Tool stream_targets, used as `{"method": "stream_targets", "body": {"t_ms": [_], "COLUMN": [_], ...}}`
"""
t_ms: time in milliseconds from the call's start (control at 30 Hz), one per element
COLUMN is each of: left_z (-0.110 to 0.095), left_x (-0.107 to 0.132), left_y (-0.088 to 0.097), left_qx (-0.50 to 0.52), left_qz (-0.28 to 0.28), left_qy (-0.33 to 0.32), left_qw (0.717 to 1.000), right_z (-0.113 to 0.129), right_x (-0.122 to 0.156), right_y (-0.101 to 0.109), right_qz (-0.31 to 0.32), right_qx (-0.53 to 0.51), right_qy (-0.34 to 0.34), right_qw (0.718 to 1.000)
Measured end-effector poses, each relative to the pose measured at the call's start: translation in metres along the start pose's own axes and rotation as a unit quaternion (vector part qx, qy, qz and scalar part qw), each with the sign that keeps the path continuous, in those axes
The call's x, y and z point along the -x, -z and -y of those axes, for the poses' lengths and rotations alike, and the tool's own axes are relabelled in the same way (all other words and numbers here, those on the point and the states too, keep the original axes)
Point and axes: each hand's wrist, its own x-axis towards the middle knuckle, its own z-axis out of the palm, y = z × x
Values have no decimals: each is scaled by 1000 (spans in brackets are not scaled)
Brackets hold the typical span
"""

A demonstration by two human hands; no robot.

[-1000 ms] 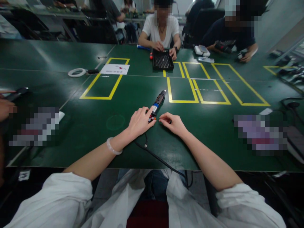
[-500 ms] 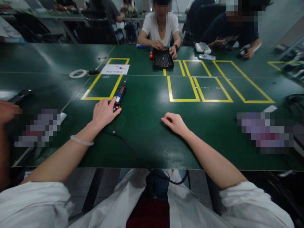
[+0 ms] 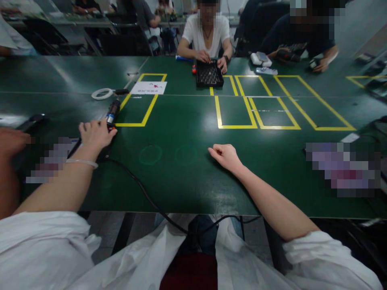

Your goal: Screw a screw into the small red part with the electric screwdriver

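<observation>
My left hand is at the rear end of a dark electric screwdriver with a blue band, gripping it between thumb and fingers. The screwdriver lies low over the table's left side, its tip facing away from me. From its rear a black cable runs across the table and over the front edge. My right hand rests on the green table in a loose fist, and nothing shows in it.
Yellow tape outlines mark the tabletop. A printed sheet and a white ring-shaped coil lie at left. Across the table a person handles a black tray. Another person's hand is at far left. Blurred-out objects lie on both sides.
My left hand has moved left with the electric screwdriver, from beside the left tape outline's right edge to its left edge. The cable has shifted along. My right hand has stayed in place.
</observation>
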Motion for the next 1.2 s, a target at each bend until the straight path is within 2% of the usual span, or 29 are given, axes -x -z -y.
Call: {"method": "stream_targets", "body": {"t_ms": [133,300,400,600,733,1000,1100,1200], "left_z": [-1,-9,-10,-11,-16,-29,-28,-30], "left_x": [2,8,9,10,11,9,10,10], "left_y": [1,-3,-4,-2,-1,1,0,-2], "left_qx": [-30,-1,-16,-71,-41,25,47,40], "left_qz": [-6,-27,-22,-24,-27,-19,-33,-80], "left_qy": [7,32,44,12,24,89,88,50], "left_qw": [999,999,999,997,999,996,994,995], "right_z": [2,5,5,6,6,7,8,8], "right_x": [0,-1,-1,0,0,0,0,0], "right_y": [-1,-3,-4,-5,-6,-7,-7,-8], "right_qz": [8,19,21,13,7,5,2,5], "right_qx": [25,38,39,43,45,47,49,49], "right_qy": [-8,-14,-15,-12,-11,-7,-13,-14], "right_qw": [1000,999,999,999,999,999,999,999]}}
